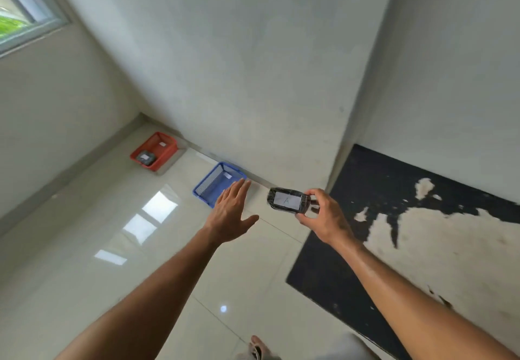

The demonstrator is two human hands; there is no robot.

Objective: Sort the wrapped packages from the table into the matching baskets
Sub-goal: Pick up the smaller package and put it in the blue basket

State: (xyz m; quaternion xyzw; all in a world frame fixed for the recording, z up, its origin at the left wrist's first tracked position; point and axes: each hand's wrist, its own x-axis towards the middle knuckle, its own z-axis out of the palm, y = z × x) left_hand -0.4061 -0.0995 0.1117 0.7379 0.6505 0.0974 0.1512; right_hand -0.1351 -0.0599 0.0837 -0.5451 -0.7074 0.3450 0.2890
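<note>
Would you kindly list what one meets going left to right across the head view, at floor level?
Red basket → blue basket → left hand → wrapped package → right hand → black mat.

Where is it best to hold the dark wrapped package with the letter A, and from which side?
By its short end, from the right, as the right hand does now. The package is oblong and its label faces up, so an end grip probably keeps the letter readable.

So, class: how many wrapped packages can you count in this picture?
2. One wrapped package labelled A is held in the right hand; another lies in the red basket. Others may be out of view.
</note>
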